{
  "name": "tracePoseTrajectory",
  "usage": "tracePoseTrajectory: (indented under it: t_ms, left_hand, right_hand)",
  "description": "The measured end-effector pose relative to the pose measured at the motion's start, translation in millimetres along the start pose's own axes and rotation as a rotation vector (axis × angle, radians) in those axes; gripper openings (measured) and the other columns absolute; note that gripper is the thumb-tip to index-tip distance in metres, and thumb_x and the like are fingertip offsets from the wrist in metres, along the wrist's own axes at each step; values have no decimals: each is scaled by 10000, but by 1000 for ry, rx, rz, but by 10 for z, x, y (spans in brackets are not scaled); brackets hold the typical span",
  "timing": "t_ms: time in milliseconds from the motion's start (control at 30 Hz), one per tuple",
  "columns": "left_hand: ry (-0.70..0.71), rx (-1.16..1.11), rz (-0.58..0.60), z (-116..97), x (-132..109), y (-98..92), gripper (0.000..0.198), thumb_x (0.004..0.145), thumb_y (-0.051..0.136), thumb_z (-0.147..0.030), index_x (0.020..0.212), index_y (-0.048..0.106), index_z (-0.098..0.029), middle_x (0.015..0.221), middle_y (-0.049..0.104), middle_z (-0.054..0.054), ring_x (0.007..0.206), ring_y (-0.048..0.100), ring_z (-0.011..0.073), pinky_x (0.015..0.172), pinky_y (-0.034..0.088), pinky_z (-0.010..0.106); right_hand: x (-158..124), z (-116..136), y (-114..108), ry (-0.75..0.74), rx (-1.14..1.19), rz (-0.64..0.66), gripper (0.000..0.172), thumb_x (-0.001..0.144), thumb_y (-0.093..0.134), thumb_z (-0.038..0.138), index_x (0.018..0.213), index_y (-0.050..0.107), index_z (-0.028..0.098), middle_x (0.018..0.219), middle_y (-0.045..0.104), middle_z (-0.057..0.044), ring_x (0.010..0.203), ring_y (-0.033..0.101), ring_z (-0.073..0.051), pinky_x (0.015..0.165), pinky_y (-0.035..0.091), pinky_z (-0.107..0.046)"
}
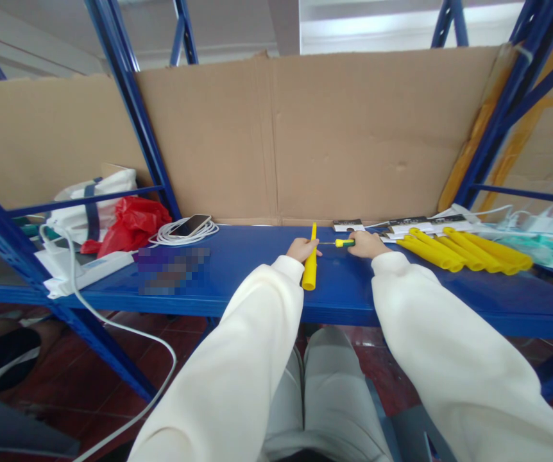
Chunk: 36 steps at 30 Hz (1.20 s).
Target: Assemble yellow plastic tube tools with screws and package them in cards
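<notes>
My left hand (298,249) is closed around a slim yellow tapered tube (310,273), whose wider end points toward me over the blue shelf. In my right hand (365,244) is a screwdriver (342,243) with a yellow and green handle. Its thin shaft points left at the tube's side; whether the tip touches the tube I cannot make out. Several more yellow tapered tubes (469,253) lie side by side to the right of my right hand. Behind them are black-and-white packaging cards (408,224).
Along the left of the blue shelf (257,276) are a white power strip (88,269), a red plastic bag (135,224), and a phone (192,224) on a coiled white cable (165,237). A cardboard panel (353,135) stands behind. Blue uprights (136,115) frame the sides.
</notes>
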<state>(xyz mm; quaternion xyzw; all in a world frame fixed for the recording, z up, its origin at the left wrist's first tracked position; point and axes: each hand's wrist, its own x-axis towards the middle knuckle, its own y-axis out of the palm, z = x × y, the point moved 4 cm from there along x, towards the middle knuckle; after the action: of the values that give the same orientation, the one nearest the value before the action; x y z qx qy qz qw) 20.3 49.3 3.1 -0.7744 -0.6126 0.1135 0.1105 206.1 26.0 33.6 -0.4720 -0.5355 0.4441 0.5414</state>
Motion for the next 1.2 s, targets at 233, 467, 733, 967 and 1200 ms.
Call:
tracePoseTrajectory:
  t_ms: [233,467,733,967,1200]
  left_hand:
    - [-7,-22,-2,-25,-41,1,273,986,562,-253,1102,694,-44,827,794,125,401,596,132,558,545,268]
    - [13,14,-3,8,12,2,284,991,553,-268,1045,720,-44,798,791,125,387,562,114,528,531,246]
    - [25,-4,0,13,14,5,271,985,565,-260,1037,712,-39,874,797,142,390,565,106,520,533,243]
    - [5,0,6,-1,-8,-1,277,989,562,-261,1081,703,-42,901,799,137,394,574,110,532,536,250]
    - [1,-55,0,14,-6,5,267,982,576,-243,1112,693,-41,829,796,118,392,566,115,534,533,251]
  right_hand:
    - [13,-40,13,5,-22,-40,347,817,593,223,1161,627,193,1152,732,-138,1099,669,-290,893,459,-372]
    - [36,-45,34,4,-2,-46,390,815,580,214,1202,626,190,1187,727,-146,1124,663,-303,932,450,-399]
    - [19,-11,14,6,8,-34,369,816,565,201,1176,637,177,1205,719,-156,1163,648,-315,966,435,-419]
    - [10,-32,25,14,-4,-44,295,836,595,243,1126,602,187,1074,743,-148,1042,682,-291,847,453,-361]
    - [-5,3,-9,-3,-2,-54,315,823,549,200,1122,647,204,1221,716,-144,1173,638,-320,966,413,-440]
